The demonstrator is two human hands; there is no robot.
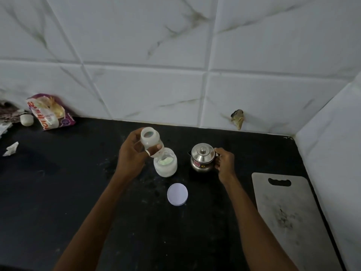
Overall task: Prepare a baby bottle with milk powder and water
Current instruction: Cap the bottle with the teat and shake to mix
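My left hand [131,153] grips a clear baby bottle [150,139] with an open white neck, held tilted above the counter. Just right of it stands an open glass jar [165,163] of white milk powder with a pale green scoop inside. The jar's round white lid [177,194] lies flat on the counter in front. Further right sits a small steel kettle [202,157] with its lid on, and my right hand [224,162] holds its handle.
The black counter [78,192] meets a white tiled wall behind and on the right. A grey cutting board [289,218] lies at the right. A printed packet [49,112], a small white cap [27,119] and a paper scrap [10,149] are at the far left.
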